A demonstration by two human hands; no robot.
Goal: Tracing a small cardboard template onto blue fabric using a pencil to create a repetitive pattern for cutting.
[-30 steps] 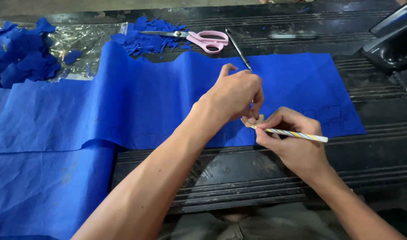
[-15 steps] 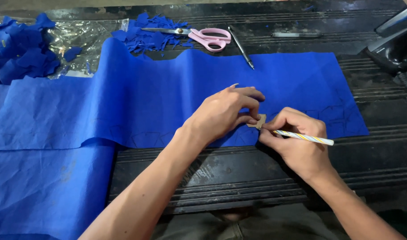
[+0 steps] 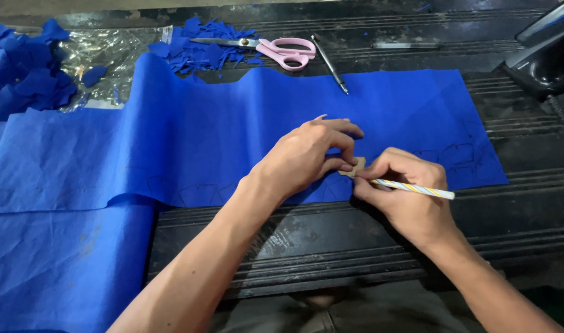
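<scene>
Pressing down near the front edge of the blue cloth [image 3: 232,135], the left hand [image 3: 306,157] pins a small tan template [image 3: 356,166] flat, fingers together on it. The right hand [image 3: 405,191] sits just beside it, fingers clamped on a striped pencil [image 3: 417,189] whose tip meets the template's edge. Cloth lies spread over the dark ridged counter [image 3: 356,246]. Farther back rest pink-handled scissors [image 3: 282,50], a dark pen [image 3: 330,65], and blue scraps [image 3: 196,46].
</scene>
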